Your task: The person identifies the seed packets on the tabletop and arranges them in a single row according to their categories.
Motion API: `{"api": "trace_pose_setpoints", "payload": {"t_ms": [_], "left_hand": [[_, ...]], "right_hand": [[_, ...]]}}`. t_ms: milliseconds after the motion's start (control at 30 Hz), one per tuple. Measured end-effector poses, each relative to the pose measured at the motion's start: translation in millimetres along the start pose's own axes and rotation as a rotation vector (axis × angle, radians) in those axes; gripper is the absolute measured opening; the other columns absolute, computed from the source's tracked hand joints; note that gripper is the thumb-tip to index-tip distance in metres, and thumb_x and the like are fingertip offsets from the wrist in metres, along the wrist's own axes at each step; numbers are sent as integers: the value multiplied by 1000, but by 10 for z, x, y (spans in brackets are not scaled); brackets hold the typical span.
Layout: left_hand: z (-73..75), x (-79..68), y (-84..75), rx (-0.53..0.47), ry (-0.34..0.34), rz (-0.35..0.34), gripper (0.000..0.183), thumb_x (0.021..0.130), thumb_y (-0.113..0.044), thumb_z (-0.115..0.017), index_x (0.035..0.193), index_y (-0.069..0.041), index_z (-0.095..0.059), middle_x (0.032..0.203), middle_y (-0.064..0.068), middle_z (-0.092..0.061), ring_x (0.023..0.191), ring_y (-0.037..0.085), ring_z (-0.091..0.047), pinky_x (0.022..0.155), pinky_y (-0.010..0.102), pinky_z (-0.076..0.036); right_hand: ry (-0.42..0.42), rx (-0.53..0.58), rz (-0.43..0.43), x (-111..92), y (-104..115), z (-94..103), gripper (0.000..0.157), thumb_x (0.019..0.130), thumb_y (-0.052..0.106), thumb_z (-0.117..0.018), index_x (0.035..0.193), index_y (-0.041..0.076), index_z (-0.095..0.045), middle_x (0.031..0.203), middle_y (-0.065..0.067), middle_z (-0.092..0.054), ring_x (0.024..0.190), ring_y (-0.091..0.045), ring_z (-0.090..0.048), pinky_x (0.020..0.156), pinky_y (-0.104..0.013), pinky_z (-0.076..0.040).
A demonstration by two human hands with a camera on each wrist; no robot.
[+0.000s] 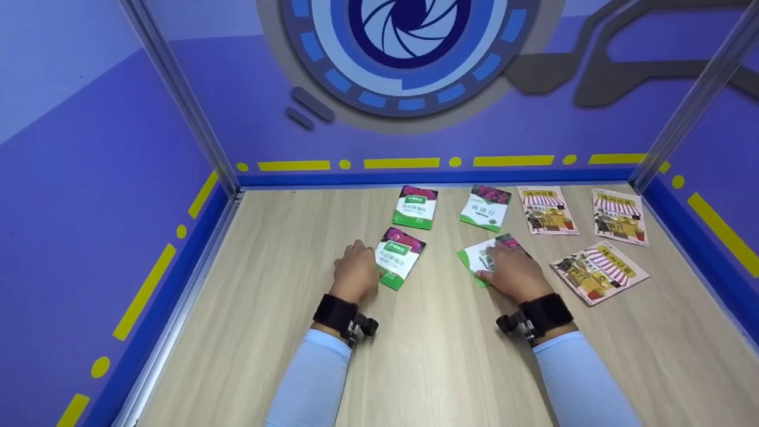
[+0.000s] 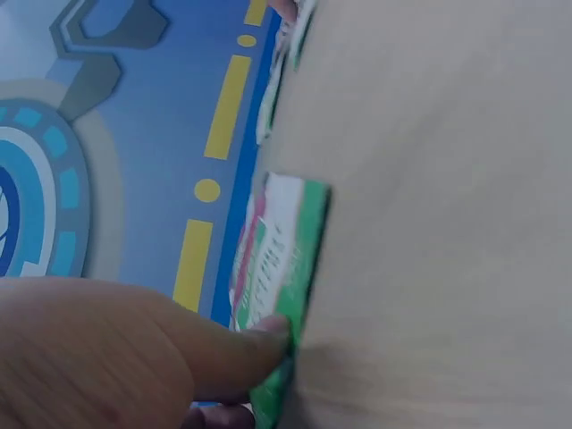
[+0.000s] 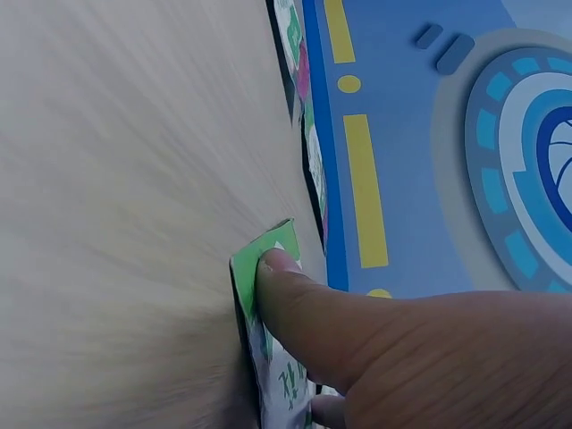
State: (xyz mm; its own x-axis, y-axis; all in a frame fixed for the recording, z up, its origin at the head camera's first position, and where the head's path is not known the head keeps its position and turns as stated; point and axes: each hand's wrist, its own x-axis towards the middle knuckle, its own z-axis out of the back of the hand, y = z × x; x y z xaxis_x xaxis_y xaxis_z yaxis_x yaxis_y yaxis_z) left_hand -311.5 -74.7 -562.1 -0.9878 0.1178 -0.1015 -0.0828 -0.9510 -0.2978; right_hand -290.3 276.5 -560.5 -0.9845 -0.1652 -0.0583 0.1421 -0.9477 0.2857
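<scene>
My left hand (image 1: 357, 273) is at the left edge of a flower-printed seed packet (image 1: 399, 259), white with a green end and pink blooms. In the left wrist view its thumb lies on the green band of that packet (image 2: 279, 237), with a fingertip low at the side. My right hand (image 1: 517, 274) grips a similar, angled seed packet (image 1: 472, 258), its fingers covering much of the front. The right wrist view shows the thumb pressed on this packet's green end (image 3: 268, 255) and another finger at the far side.
Behind the hands lie two more flower-printed packets, one on the left (image 1: 415, 207) and one on the right (image 1: 485, 208). To the right are three pink packets with a striped-awning stall: one upright (image 1: 548, 211), one at the far right (image 1: 620, 217), one tilted nearer (image 1: 600, 273). Blue panels (image 1: 415, 142) border the table.
</scene>
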Motion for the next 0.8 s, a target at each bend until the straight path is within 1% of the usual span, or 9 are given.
{"api": "trace_pose_setpoints", "payload": {"t_ms": [100, 167, 267, 400, 467, 533, 600, 700, 800], "left_hand": [[23, -10, -1, -27, -4, 40, 48, 102, -21, -85, 143, 0, -72, 146, 21, -64, 132, 36, -61, 111, 63, -55], [27, -6, 8, -58, -10, 64, 46, 101, -16, -83, 142, 1, -71, 140, 21, -64, 127, 36, -63, 110, 62, -56], [23, 4, 19, -94, -22, 77, 36, 99, -6, -76, 134, 3, -74, 131, 21, -65, 121, 35, -64, 104, 59, -60], [14, 16, 13, -125, -29, 88, 28, 97, 0, -70, 124, 3, -75, 123, 21, -67, 116, 36, -66, 98, 58, -62], [12, 19, 5, -146, -33, 102, 28, 97, 1, -70, 124, 3, -74, 121, 21, -69, 115, 37, -67, 97, 57, -62], [16, 25, 4, -173, -38, 109, 26, 98, 1, -70, 124, 3, -72, 119, 22, -72, 113, 37, -70, 96, 55, -63], [25, 26, 10, -217, -45, 107, 20, 99, 2, -70, 119, 2, -71, 114, 20, -75, 104, 33, -70, 92, 51, -63], [41, 21, 31, -293, -44, 92, 14, 98, 3, -74, 111, 0, -71, 103, 14, -74, 91, 25, -63, 85, 43, -59], [63, 11, 48, -358, -38, 84, 16, 92, 5, -80, 104, -2, -73, 97, 9, -72, 85, 22, -57, 80, 37, -54]], "right_hand": [[1, 11, 2, 21, 11, 1, 77, 106, 42, -81, 160, -8, -57, 171, -37, -46, 160, -60, -44, 129, -73, -40], [2, 13, -4, 36, 14, -11, 77, 106, 42, -81, 161, -7, -57, 173, -36, -45, 161, -59, -42, 129, -74, -39], [-10, -1, -17, 48, 13, -20, 77, 105, 42, -81, 161, -5, -57, 174, -35, -44, 163, -59, -39, 125, -82, -38], [-40, -4, -36, 54, 27, -3, 76, 106, 43, -81, 163, -2, -57, 176, -34, -43, 166, -59, -35, 120, -93, -30], [-53, 17, -41, 49, 46, 17, 75, 107, 42, -79, 164, 0, -56, 176, -34, -41, 166, -59, -33, 121, -95, -25], [-73, 34, -35, 40, 67, 36, 73, 108, 40, -78, 164, 0, -56, 176, -34, -42, 165, -60, -34, 122, -93, -25], [-102, 54, -11, 30, 88, 53, 70, 109, 38, -77, 163, -1, -56, 174, -35, -44, 163, -61, -37, 125, -89, -28], [-144, 80, 26, 29, 124, 67, 68, 109, 36, -77, 161, -3, -57, 170, -35, -50, 160, -59, -44, 131, -78, -33], [-181, 127, 30, 48, 161, 68, 67, 108, 34, -78, 161, -3, -58, 166, -33, -56, 157, -57, -49, 132, -71, -37]]}}
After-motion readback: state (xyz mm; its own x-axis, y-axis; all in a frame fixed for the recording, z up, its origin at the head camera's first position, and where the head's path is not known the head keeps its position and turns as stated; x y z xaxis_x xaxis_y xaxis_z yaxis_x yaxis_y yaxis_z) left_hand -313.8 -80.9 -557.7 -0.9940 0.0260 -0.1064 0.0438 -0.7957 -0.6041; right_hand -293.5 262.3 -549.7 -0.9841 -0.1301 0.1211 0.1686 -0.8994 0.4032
